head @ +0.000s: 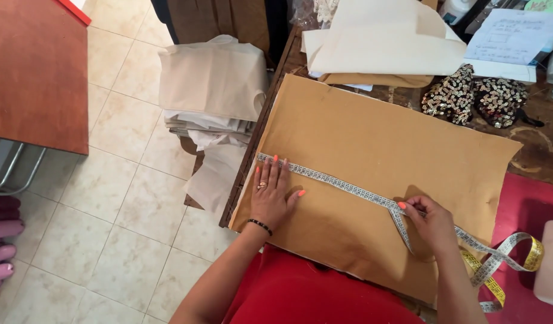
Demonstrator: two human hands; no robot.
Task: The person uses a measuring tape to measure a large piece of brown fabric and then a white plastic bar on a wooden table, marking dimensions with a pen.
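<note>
Pale beige floor tiles [126,180] fill the left side under even light. A reddish-brown tabletop [36,72] juts in at upper left. A dark worn wooden surface [537,150] stands at right.

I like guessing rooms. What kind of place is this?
Probably a sewing or tailoring workshop. The left hand and right hand stretch a measuring tape across a brown paper sheet; folded cream cloth and a sequined piece lie nearby.

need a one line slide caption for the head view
Left hand pins a measuring tape flat on brown paper while right hand pinches it.
</note>
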